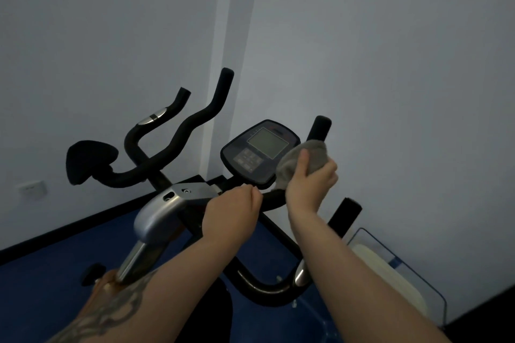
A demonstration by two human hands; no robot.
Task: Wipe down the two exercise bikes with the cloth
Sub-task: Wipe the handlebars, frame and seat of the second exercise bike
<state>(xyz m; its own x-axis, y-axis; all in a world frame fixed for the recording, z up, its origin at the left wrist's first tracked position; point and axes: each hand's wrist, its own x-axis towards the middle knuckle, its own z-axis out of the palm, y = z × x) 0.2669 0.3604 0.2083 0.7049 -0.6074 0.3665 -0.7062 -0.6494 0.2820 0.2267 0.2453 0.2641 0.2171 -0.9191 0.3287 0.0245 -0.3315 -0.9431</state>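
The right hand (312, 178) holds a grey cloth (302, 163) bunched against the right edge of the console (259, 152) on the near bike (158, 211), thumb up on the fabric and fingers wrapped around the far side, so the grip is grasping the cloth and pressing it to the housing where it meets the right handlebar (320, 128). The left hand (232, 211) sits lower, its fingers curled over the crossbar (271, 199) just under the console; it appears to be clenched on that bar to steady the bike, though the fingertips are hidden behind the knuckles. The step in hand looks like wiping the console and the handlebar beside it. A second bike (145, 147) stands just behind to the left, its curved black bars and pad near the wall (390, 64), and nothing shows whether it has been wiped. The screen and buttons lie just left of the cloth, so the next move probably calls for a light sweep leftward across the display, pressing gently enough not to trigger keys, then up the foam of the right handlebar. The left hand will need to let go of the crossbar before that stretch can be wiped. A pale container (390, 273) sits on the blue floor (55, 273) at lower right, well clear of both hands
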